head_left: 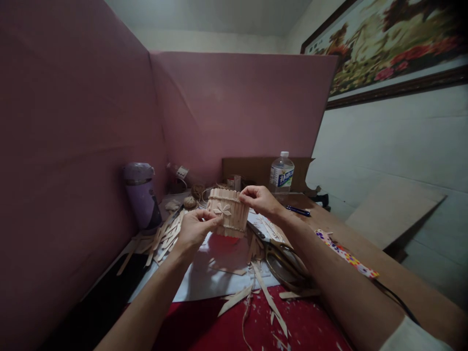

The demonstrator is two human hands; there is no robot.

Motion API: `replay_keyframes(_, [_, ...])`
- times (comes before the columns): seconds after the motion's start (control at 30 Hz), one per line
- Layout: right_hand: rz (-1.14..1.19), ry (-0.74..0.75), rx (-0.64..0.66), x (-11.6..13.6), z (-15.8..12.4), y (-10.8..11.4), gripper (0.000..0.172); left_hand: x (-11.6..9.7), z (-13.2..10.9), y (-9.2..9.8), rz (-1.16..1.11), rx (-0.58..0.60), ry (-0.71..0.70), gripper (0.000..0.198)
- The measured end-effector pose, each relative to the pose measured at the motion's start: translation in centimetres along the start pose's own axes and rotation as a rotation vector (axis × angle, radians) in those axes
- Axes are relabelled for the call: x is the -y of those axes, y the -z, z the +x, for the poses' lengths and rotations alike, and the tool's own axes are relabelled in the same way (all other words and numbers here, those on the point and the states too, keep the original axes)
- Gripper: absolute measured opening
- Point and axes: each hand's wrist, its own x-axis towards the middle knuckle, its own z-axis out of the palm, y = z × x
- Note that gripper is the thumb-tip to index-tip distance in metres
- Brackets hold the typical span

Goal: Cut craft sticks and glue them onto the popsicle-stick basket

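Between both hands is a round holder made of wooden craft sticks (237, 214), with twine bands near its top and bottom and a small wooden flower (222, 210) on its side. My left hand (197, 226) grips its lower left side, the thumb close beneath the flower. At the upper right rim, my right hand (258, 199) pinches the holder with thumb and fingertips. It is held above the white paper (193, 287). Scissors (285, 258) lie below my right forearm, their blades pointing towards the holder.
Loose craft sticks (168, 239) are heaped at left beside a purple flask (144, 195). Cut pieces (268, 297) litter the red cloth (204, 326). Balls of twine (190, 202) sit behind. A clear bottle (282, 173), a dark pen-like tool (298, 210) and a flowered strip (345, 253) are at right.
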Motion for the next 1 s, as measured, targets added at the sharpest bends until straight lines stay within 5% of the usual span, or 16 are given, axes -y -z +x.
replay_keyframes(0.5, [0.010, -0.007, 0.036, 0.2, -0.2, 0.2, 0.022, 0.8, -0.1, -0.2, 0.112, -0.037, -0.095, 0.023])
replay_keyframes(0.73, [0.032, -0.014, 0.044, 0.1, -0.2, 0.3, 0.023, 1.2, -0.9, -0.7, 0.497, -0.185, -0.492, 0.012])
replay_keyframes(1.0, [0.052, -0.019, 0.048, 0.1, -0.3, 0.2, 0.025, 1.6, -0.6, -0.9, 0.384, -0.197, -0.364, 0.018])
